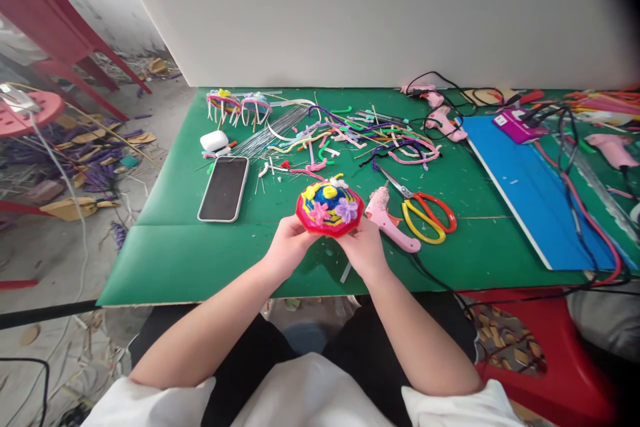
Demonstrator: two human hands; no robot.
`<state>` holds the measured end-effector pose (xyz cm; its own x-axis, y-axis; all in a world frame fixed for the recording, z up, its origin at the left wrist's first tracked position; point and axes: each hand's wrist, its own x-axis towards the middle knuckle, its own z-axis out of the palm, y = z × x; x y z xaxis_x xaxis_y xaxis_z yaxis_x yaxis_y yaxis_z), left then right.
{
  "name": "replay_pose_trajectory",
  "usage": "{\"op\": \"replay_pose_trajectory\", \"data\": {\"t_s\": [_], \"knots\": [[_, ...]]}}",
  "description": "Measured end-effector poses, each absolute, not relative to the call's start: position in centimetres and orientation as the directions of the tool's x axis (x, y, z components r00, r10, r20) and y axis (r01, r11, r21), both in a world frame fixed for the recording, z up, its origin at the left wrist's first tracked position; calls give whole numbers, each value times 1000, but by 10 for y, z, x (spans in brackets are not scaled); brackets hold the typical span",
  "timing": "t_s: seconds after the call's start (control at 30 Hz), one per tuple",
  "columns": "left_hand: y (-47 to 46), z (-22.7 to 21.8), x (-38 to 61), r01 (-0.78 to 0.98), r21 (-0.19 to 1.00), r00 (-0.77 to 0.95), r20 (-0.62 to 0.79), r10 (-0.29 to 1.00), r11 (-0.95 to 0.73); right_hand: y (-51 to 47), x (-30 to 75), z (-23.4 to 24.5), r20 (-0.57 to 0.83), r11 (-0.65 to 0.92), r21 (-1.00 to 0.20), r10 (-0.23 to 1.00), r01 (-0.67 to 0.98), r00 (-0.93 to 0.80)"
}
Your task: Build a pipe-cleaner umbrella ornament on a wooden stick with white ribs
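Head camera view, looking down at two bare hands held close together over the near edge of a green-covered table. The left hand and the right hand each grip one side of a small woven dome, fingers curled under its rim and thumbs on the near edge, so it is held just above the table between them. The dome is eight-sided and nearly round. Its widest span runs left to right from hand to hand, and its decorated face points up and slightly towards the camera. It looks fuzzy, made of wound chenille stems, with a red rim, blue and yellow bands inside, and small pink, purple, yellow and white flowers on top. Just right of the right hand lies a pink glue gun, nozzle pointing away to the left. Beside it lie scissors with yellow and red handles, blades pointing up and left. To the left of the hands, a dark phone lies face up, with a white earbud case beyond it. Farther back, a loose tangle of coloured stems sprawls beside a fan of thin metal wires. A smooth blue board lies at an angle on the right.
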<state>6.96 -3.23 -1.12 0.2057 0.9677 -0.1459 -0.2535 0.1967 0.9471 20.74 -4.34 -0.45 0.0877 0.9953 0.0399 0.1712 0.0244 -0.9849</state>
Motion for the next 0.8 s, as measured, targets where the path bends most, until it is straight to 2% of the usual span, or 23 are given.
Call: {"op": "replay_pose_trajectory", "data": {"t_s": [0.17,0.3,0.5,0.8], "knots": [[-33,-5,66,-241,959,154,-115,981,150,-45,207,-7,110,93,-961,993,259,52],[-25,-3,60,-263,958,23,-113,993,115,-43,213,-13,119,120,-973,993,197,-16],[-14,-5,54,-357,933,-50,-53,997,32,-40,224,-13,68,62,-985,997,163,27],[-15,2,51,-325,930,1,-184,983,174,-39,232,-17,53,36,-986,994,163,98]]}}
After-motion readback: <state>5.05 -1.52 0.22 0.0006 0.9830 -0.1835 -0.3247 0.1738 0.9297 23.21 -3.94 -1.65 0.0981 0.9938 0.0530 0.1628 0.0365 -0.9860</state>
